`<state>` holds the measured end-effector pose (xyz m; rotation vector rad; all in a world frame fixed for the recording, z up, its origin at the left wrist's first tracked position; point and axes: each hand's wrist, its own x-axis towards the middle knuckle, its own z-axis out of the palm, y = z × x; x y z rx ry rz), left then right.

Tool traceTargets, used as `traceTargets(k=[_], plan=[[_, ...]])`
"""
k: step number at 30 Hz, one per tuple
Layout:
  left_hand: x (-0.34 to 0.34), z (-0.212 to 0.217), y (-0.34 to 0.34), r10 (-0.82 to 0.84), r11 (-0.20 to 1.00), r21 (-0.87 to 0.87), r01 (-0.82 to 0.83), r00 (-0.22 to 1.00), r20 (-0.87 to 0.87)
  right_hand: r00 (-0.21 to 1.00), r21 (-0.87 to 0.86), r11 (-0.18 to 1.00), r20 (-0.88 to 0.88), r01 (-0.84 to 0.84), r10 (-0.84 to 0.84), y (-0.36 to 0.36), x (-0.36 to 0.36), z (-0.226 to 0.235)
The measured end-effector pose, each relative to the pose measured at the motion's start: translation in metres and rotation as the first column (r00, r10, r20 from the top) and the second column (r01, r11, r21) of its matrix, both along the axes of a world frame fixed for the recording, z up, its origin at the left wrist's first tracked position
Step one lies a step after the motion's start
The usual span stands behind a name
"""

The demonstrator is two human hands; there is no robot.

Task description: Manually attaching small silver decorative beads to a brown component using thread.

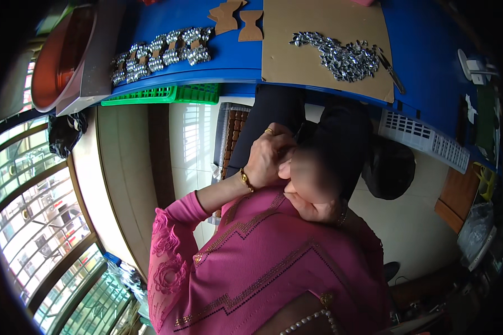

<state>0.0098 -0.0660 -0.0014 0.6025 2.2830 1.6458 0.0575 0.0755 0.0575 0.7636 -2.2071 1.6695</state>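
Note:
My left hand (265, 159), wearing a ring and a gold-coloured bracelet, is held over my lap with its fingers curled in. Against it, close to my pink top, is my right hand (304, 206), bent at the fingers and partly blurred. The fingertips of both hands meet; whatever they hold, if anything, is hidden. On the blue table in front, a pile of loose silvery gems (349, 60) lies on a brown cardboard sheet (288, 64). Tweezers (394, 75) rest beside the pile. Farther left are several gem-covered pieces (162, 50) and bow-shaped brown card pieces (251, 26).
A green basket (167, 95) sits under the table edge at left, a white basket (425, 137) at right. A reddish bowl (61, 61) stands at the far left near the barred window (44, 234). A black rounded stool (390, 169) is beside my leg.

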Motion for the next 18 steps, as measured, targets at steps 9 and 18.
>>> traceTargets(k=[9, 18], plan=[[-0.045, 0.035, -0.063, 0.203, 0.896, -0.242, -0.372, 0.829, -0.521, 0.572, -0.573, -0.003, 0.819, 0.82, -0.04, 0.24, 0.155, -0.166], [-0.046, 0.027, -0.063, 0.215, 0.914, -0.228, -0.335, 0.878, -0.427, -0.355, 0.514, 0.154, 0.75, 0.844, -0.559, 0.313, 0.29, -0.22]])
